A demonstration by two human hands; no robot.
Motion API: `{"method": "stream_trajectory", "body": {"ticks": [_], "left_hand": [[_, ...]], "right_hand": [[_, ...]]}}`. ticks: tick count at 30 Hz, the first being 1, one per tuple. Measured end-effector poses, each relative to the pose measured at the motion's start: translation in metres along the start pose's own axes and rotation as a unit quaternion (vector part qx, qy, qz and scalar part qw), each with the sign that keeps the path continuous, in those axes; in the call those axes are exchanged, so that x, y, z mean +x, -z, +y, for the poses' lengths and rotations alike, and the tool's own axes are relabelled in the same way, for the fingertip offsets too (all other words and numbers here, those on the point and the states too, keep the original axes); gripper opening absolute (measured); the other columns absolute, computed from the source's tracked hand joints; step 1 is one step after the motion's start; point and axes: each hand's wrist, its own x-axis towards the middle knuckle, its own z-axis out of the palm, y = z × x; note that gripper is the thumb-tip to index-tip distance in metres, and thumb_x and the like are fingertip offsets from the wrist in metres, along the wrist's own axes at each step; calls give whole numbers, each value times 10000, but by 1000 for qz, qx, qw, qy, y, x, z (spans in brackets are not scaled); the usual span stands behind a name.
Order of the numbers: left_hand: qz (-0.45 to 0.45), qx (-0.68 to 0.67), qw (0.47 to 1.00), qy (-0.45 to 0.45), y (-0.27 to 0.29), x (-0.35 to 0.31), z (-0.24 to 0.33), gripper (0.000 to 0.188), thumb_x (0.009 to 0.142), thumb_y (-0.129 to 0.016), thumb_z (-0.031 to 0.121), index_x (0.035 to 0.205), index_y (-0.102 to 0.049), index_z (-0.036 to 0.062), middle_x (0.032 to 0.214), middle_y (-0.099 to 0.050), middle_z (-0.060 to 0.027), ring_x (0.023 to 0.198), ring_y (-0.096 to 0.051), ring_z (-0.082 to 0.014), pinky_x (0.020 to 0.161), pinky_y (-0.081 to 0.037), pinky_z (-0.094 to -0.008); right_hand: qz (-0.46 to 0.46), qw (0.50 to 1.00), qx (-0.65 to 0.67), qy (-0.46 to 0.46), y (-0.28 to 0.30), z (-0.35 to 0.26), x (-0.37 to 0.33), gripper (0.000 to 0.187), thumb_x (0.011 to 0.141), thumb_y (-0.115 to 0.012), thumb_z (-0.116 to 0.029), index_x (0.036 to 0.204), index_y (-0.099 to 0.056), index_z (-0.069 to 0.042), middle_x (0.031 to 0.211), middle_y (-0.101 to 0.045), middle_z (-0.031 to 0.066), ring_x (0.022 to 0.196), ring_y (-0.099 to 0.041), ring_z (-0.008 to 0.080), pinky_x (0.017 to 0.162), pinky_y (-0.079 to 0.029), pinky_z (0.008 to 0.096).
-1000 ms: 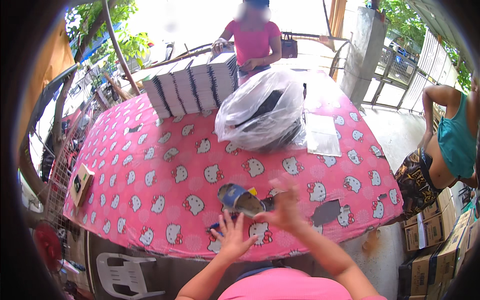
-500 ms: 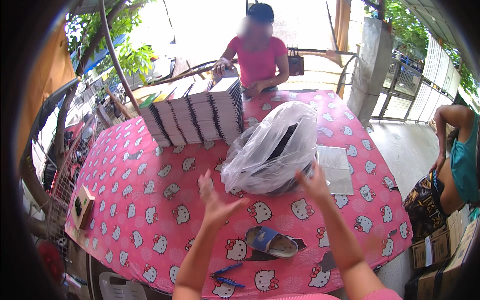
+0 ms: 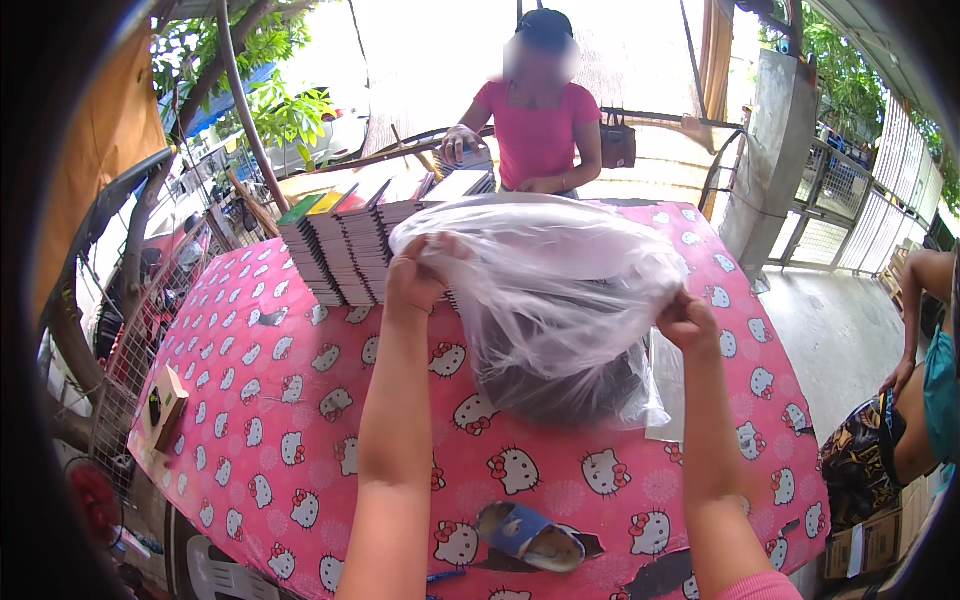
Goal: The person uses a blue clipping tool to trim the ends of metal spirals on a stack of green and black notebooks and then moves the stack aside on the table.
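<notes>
A clear plastic bag [image 3: 560, 290] stands on the table in front of me, its mouth stretched wide between my hands. My left hand [image 3: 422, 272] is closed on the bag's left edge, beside the stacks of notebooks. On the right edge, my right hand [image 3: 688, 318] pinches the plastic. Something dark [image 3: 565, 385] sits in the bottom of the bag; through the cloudy film I cannot make out its kind. Tall stacks of spiral notebooks [image 3: 345, 250] rise just behind and left of the bag, partly hidden by it.
The pink cat-print tablecloth [image 3: 300, 400] has torn patches. Near me lies a blue slide sandal [image 3: 530, 535]. A small wooden box [image 3: 165, 405] sits at the left edge. Across the table a person in pink [image 3: 540, 140] touches the notebooks; another person [image 3: 925, 380] stands at right.
Both hands have moved from open beside the bag to gripping its edges. The bag's mouth is now lifted and spread wide. My view has shifted slightly.
</notes>
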Motion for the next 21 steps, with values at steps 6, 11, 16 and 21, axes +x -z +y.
{"method": "stream_trajectory", "body": {"ticks": [6, 11, 16, 21], "left_hand": [[135, -142, 976, 90, 105, -5, 112, 157, 939, -526, 94, 1039, -576, -17, 934, -653, -128, 860, -660, -253, 836, -565, -414], [204, 311, 921, 119, 58, -13, 26, 345, 896, -657, 213, 1156, -562, 8, 1090, -642, -122, 986, -640, -263, 835, -543, -458], [351, 203, 914, 14, 22, -54, -30, 491, 840, -731, 342, 1210, -537, 86, 1143, -627, -118, 1069, -596, -312, 972, -446, -494], [400, 52, 912, 71, 24, -20, -65, 413, 889, -664, 226, 1188, -509, -12, 1142, -617, -149, 937, -642, -280, 825, -546, -435]], "right_hand": [[-1, 994, -51, -95, 74, 11, -7, 433, 959, -423, -205, 1290, -462, 72, 1309, -521, 226, 1194, -531, 338, 1004, -445, 496], [87, 718, -630, 282, 59, -33, -44, 616, 798, -732, -307, 1270, -500, 13, 1308, -519, 201, 1195, -516, 321, 1002, -414, 439], [-204, 358, -807, 424, -53, 67, -37, 753, 680, -812, -387, 1284, -513, -50, 1342, -484, 197, 1251, -445, 381, 1051, -350, 437], [-215, 210, -952, 64, -71, 86, 70, 584, 737, -750, -431, 1128, -621, -16, 986, -665, 206, 1002, -633, 360, 896, -473, 497]]}}
